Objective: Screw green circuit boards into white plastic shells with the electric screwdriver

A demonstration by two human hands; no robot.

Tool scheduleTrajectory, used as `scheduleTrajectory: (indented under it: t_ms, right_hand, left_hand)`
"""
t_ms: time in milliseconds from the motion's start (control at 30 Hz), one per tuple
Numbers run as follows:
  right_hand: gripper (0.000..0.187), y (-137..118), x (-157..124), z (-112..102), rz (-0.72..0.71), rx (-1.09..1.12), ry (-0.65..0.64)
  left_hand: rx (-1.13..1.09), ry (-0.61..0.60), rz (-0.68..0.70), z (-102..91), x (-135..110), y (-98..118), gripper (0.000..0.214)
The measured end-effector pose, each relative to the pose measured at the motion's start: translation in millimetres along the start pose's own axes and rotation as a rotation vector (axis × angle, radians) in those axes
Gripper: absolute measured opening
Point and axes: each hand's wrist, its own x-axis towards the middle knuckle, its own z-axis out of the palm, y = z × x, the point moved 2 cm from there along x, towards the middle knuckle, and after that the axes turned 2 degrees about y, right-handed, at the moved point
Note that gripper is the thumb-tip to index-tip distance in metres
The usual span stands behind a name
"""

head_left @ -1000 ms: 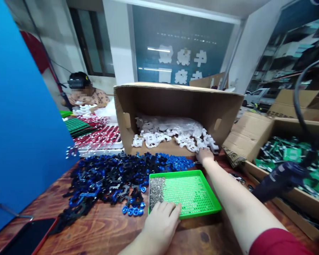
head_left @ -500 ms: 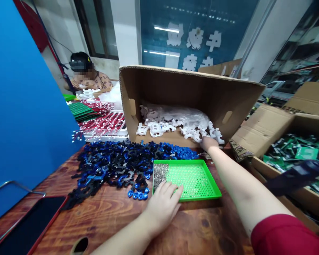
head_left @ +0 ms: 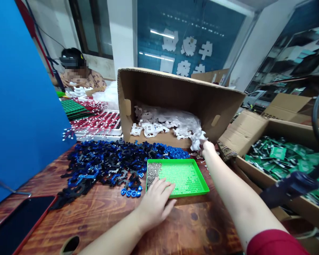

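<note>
My right hand [head_left: 208,147] is at the front right of the open cardboard box [head_left: 180,79], fingers closed on a white plastic part [head_left: 197,140]. Its fingertips are partly hidden behind the hand. Other white plastic parts [head_left: 150,130] lie inside the box, in front of a clear plastic bag [head_left: 172,115]. My left hand [head_left: 157,200] rests with fingers stretched out over the near left edge of a green tray [head_left: 202,177]. Small silvery metal pieces [head_left: 153,171] are heaped at the tray's left end, close to those fingertips.
Black and blue plastic parts [head_left: 103,159] are piled left of the tray. A phone [head_left: 23,223] lies at the left, beside a blue panel [head_left: 18,106]. Red wires [head_left: 95,122] lie behind. At right stand a carton of green packets [head_left: 279,154] and a dark tool [head_left: 289,187]. Another person [head_left: 79,71] sits beyond.
My right hand has drawn a white part toward the box's front right edge. My left hand stays at the tray. The whole view has shifted slightly.
</note>
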Motion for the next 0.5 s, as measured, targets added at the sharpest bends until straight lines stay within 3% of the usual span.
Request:
scheduleTrajectory:
  t_ms: [133,267,300,400,467,500]
  right_hand:
    - [0.029,-19.5,-49.5,17.8,-0.035,0.049,-0.172]
    - [0.023,-19.4,-144.8,38.6,-0.055,0.032,-0.51]
    - [0.023,-17.8,-168.0,41.8,-0.052,0.019,-0.589]
    - [0.018,-18.2,-215.4,43.7,-0.075,-0.061,-0.808]
    - [0.02,-24.6,-223.9,41.4,-0.128,-0.162,-0.993]
    - [0.022,-29.1,-219.7,39.4,-0.171,-0.248,-1.013]
  left_hand:
    - [0.036,0.049,-0.042,-6.4,-2.2,-4.1,0.054]
    - [0.117,0.159,-0.079,-27.3,-0.8,-4.7,0.08]
    - [0.137,0.144,-0.06,-32.6,-1.0,-4.3,0.08]
    - [0.152,-0.082,0.025,-40.5,-13.1,-7.2,0.072]
    - [0.16,-0.146,0.063,-42.6,-34.8,-15.3,0.059]
    - [0.161,-0.146,0.063,-43.5,-49.3,-21.5,0.054]
